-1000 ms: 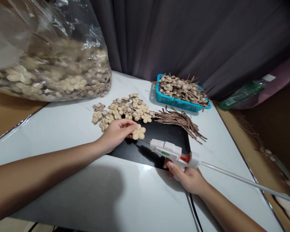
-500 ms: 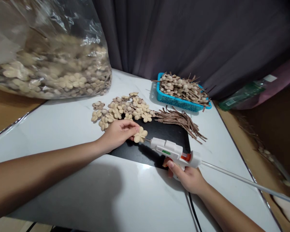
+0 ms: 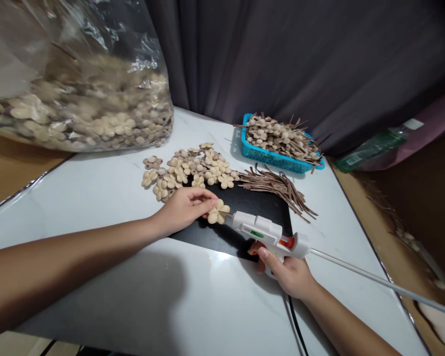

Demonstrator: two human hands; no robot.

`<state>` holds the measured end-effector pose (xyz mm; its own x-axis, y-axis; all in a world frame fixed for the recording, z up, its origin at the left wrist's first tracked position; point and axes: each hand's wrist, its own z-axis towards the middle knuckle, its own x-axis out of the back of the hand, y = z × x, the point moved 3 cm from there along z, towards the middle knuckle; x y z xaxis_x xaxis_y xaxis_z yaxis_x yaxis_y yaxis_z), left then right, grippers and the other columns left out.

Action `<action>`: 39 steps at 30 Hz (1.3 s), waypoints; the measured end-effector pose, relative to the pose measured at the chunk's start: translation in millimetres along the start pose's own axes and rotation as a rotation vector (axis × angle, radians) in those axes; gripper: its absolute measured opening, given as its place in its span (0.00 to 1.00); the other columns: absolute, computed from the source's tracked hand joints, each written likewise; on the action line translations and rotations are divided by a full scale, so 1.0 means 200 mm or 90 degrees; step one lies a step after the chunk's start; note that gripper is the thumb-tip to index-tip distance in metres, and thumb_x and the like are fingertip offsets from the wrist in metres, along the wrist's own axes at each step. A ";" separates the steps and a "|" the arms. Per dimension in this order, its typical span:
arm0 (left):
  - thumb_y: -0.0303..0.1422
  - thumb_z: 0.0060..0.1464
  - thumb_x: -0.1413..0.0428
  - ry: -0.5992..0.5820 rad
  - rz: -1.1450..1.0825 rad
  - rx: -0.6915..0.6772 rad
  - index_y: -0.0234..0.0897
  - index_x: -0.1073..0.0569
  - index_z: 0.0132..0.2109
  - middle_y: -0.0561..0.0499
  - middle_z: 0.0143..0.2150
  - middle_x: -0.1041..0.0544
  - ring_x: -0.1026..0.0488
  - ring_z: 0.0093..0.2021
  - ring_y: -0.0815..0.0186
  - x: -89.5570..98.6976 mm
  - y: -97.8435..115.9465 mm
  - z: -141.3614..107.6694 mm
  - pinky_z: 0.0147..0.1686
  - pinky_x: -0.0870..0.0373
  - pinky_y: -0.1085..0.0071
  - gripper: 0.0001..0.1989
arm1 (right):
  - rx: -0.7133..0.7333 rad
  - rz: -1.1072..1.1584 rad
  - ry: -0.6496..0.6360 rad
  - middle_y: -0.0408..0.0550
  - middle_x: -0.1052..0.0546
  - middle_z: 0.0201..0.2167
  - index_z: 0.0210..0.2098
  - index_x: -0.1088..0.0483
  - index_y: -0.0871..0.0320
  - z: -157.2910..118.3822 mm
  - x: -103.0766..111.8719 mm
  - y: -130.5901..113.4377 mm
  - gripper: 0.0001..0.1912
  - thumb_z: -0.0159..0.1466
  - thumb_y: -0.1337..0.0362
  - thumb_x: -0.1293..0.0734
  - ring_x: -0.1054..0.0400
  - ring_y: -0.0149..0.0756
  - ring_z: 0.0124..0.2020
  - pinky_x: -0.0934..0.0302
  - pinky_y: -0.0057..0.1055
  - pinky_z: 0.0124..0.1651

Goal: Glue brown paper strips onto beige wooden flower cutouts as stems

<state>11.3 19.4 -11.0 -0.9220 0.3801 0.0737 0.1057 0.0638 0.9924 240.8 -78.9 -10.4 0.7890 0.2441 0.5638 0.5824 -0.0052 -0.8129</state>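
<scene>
Between the thumb and fingers of my left hand is a cream five-petalled flower, held above a black board. My right hand grips a white hot glue gun by its handle, a finger at the orange trigger. The metal nozzle reaches the flower's face; whether it touches the centre is hard to tell. A long clear glue stick runs out of the gun's back. Behind my left hand lies a pile of cream and greyish flowers, partly on the board.
Thin brown strips lie bundled at the board's far right. Beyond them stands a blue basket filled with flowers on strips. A big clear bag of flowers sits back left. A black cord hangs below the gun. A green bottle is at right.
My left hand and the flower have shifted slightly right and down. The nozzle now overlaps the flower's face instead of its edge. The glue gun has hardly moved.
</scene>
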 end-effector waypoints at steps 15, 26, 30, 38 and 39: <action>0.37 0.51 0.41 -0.013 -0.047 -0.008 0.33 0.25 0.38 0.53 0.28 0.23 0.28 0.26 0.72 0.00 -0.01 0.00 0.28 0.30 0.77 0.12 | -0.040 0.241 0.105 0.44 0.27 0.13 0.26 0.30 0.59 0.01 -0.01 -0.05 0.19 0.59 0.48 0.36 0.32 0.35 0.17 0.34 0.30 0.25; 0.35 0.48 0.39 -0.006 -0.113 0.015 0.33 0.26 0.38 0.53 0.28 0.22 0.26 0.27 0.71 0.00 0.02 -0.01 0.30 0.28 0.76 0.11 | -0.204 0.328 0.126 0.52 0.24 0.18 0.20 0.31 0.61 0.00 0.18 -0.02 0.26 0.48 0.41 0.31 0.32 0.34 0.18 0.40 0.26 0.21; 0.35 0.49 0.39 -0.007 -0.121 0.014 0.34 0.26 0.41 0.51 0.33 0.21 0.24 0.33 0.68 0.00 0.01 -0.01 0.36 0.26 0.72 0.13 | -0.265 0.188 0.040 0.49 0.27 0.13 0.17 0.32 0.60 -0.06 0.27 0.02 0.29 0.52 0.38 0.37 0.39 0.30 0.13 0.50 0.26 0.17; 0.37 0.48 0.39 0.008 -0.098 -0.003 0.32 0.27 0.43 0.48 0.37 0.21 0.23 0.36 0.65 0.00 0.01 0.00 0.40 0.25 0.69 0.16 | -0.394 0.033 0.093 0.47 0.29 0.10 0.16 0.42 0.56 -0.17 0.28 0.16 0.28 0.55 0.39 0.39 0.41 0.31 0.14 0.51 0.27 0.21; 0.37 0.48 0.39 0.013 -0.092 -0.003 0.32 0.27 0.43 0.48 0.37 0.21 0.23 0.36 0.65 0.00 0.01 0.00 0.41 0.25 0.68 0.17 | -0.396 0.021 0.099 0.46 0.30 0.10 0.16 0.43 0.56 -0.17 0.28 0.17 0.28 0.55 0.39 0.40 0.41 0.31 0.14 0.51 0.27 0.21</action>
<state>10.7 19.8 -9.2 -0.9347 0.3489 -0.0679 -0.0305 0.1116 0.9933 311.0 -98.4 -1.1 0.8007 0.0904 0.5922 0.5243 -0.5839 -0.6198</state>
